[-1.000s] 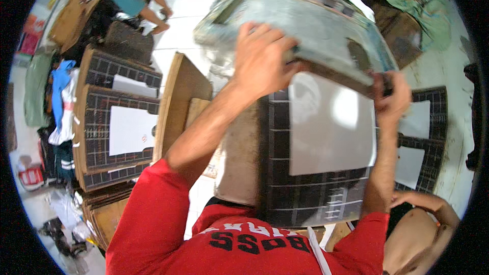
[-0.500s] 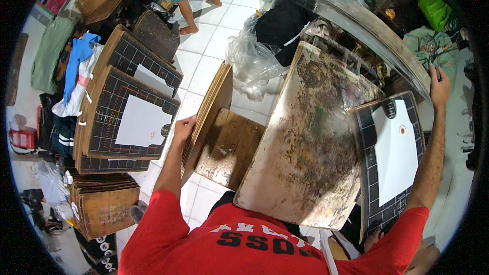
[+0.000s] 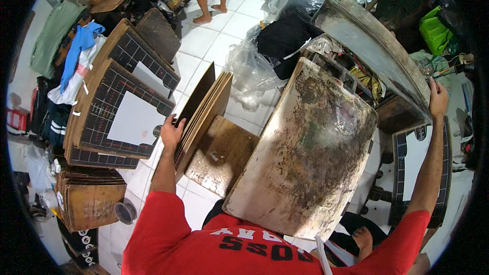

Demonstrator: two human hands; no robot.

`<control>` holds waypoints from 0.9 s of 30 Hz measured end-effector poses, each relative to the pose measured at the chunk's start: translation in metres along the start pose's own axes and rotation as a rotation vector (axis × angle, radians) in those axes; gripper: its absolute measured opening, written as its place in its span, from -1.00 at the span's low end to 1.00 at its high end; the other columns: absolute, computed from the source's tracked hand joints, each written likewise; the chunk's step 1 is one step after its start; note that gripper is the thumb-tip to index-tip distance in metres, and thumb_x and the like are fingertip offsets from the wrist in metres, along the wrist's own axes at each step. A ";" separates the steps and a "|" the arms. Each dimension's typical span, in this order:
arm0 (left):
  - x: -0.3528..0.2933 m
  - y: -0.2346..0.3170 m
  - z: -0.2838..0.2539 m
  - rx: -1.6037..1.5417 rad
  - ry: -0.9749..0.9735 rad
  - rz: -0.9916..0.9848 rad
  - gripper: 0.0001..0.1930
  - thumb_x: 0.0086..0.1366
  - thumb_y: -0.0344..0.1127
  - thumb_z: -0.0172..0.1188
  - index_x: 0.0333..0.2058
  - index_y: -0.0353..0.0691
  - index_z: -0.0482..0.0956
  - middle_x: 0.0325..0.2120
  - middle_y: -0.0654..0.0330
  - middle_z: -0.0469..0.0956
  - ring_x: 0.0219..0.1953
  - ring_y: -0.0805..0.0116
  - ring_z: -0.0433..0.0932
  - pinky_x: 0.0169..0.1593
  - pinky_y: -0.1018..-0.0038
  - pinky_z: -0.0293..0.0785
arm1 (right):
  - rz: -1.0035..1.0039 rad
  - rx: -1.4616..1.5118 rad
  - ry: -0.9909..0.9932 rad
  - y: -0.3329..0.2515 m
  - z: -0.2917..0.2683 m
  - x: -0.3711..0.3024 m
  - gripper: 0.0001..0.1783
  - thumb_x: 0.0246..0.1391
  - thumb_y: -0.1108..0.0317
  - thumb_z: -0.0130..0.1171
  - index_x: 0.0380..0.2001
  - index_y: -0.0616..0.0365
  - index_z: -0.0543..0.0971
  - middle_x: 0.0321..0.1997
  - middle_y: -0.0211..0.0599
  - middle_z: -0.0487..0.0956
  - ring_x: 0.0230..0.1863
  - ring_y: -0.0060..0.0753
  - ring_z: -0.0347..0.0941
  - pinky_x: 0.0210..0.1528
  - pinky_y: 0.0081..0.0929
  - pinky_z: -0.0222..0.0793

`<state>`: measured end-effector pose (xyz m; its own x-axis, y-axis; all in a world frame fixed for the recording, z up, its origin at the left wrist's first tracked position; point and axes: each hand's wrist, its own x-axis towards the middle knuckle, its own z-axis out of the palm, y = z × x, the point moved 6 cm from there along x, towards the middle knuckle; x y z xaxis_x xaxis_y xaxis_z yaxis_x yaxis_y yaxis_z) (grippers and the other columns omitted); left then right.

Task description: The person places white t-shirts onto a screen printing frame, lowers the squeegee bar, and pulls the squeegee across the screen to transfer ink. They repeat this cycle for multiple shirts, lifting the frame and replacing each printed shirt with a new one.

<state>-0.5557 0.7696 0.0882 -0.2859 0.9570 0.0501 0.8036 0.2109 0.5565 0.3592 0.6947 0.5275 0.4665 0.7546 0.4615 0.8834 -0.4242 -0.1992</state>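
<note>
My left hand (image 3: pixel 172 131) grips the edge of a thin dark board (image 3: pixel 199 91), which leans a little apart from a row of upright brown boards (image 3: pixel 211 109). My right hand (image 3: pixel 438 99) is closed on the near end of a long, pale, wood-edged panel (image 3: pixel 379 40) that stands tilted at the far right. Between my arms lies a large worn tabletop (image 3: pixel 310 147), its surface blotched with dark stains. A low wooden stool (image 3: pixel 222 154) sits beside the upright boards, to the left of the tabletop.
At left, black gridded boards (image 3: pixel 102 102) carry white sheets (image 3: pixel 135 119), above a stack of brown boards (image 3: pixel 91 203). Another gridded board (image 3: pixel 399 173) with a white sheet is by my right forearm. Plastic bags (image 3: pixel 249 66) lie ahead. A person's bare legs (image 3: pixel 202 5) stand farther off.
My left hand has shifted left, and the dark board has parted from the upright row. The long panel is tilted more, showing its grey face. The right gridded board now sits farther right.
</note>
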 end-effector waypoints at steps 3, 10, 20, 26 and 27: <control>0.012 0.009 -0.016 0.194 -0.010 -0.017 -0.69 0.18 -0.21 0.40 -0.12 -0.18 0.74 -0.25 -0.13 0.71 -0.11 -0.17 0.67 0.02 0.08 0.57 | 0.048 0.007 -0.086 -0.006 0.005 0.001 -0.31 0.29 -0.23 0.09 0.01 0.26 0.69 -0.17 0.00 0.70 -0.13 -0.18 0.58 0.02 -0.25 0.40; -0.065 0.121 -0.175 0.164 0.379 0.119 -0.81 0.15 -0.33 0.31 -0.26 -0.22 0.73 -0.29 -0.03 0.70 -0.20 -0.13 0.66 -0.12 0.10 0.54 | -0.024 -0.029 0.078 -0.028 0.002 0.006 -0.24 0.26 -0.33 0.03 0.02 0.21 0.66 0.07 0.13 0.62 0.11 0.17 0.54 0.14 -0.11 0.39; -0.428 0.251 -0.103 -0.155 -0.127 0.693 -0.63 0.05 -0.40 0.39 -0.11 -0.17 0.62 -0.26 0.05 0.53 -0.14 -0.01 0.52 -0.05 0.11 0.41 | 0.057 -0.019 -0.052 -0.049 -0.003 -0.003 -0.13 0.16 -0.40 0.05 0.29 0.04 0.54 0.28 0.03 0.56 0.31 0.10 0.47 0.35 -0.04 0.34; -0.433 0.043 -0.070 0.043 0.330 -0.094 -0.25 0.23 0.11 0.40 0.14 -0.44 0.48 0.03 -0.25 0.53 0.10 -0.20 0.49 0.20 0.02 0.37 | 0.072 -0.047 -0.059 -0.061 -0.011 -0.027 -0.16 0.16 -0.38 0.05 0.28 0.01 0.55 0.29 -0.03 0.56 0.32 0.06 0.46 0.35 -0.04 0.35; -0.433 0.003 -0.065 0.138 0.417 -0.294 -0.26 0.27 0.13 0.35 0.13 -0.48 0.49 0.00 -0.28 0.56 0.09 -0.23 0.52 0.19 0.01 0.39 | 0.079 -0.038 -0.063 -0.062 -0.011 -0.032 -0.17 0.17 -0.37 0.05 0.28 0.01 0.55 0.29 -0.04 0.56 0.32 0.05 0.46 0.35 -0.05 0.36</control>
<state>-0.4631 0.3427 0.1225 -0.6706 0.6985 0.2497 0.7113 0.5099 0.4839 0.2891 0.6909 0.5349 0.5378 0.7474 0.3902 0.8418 -0.5016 -0.1993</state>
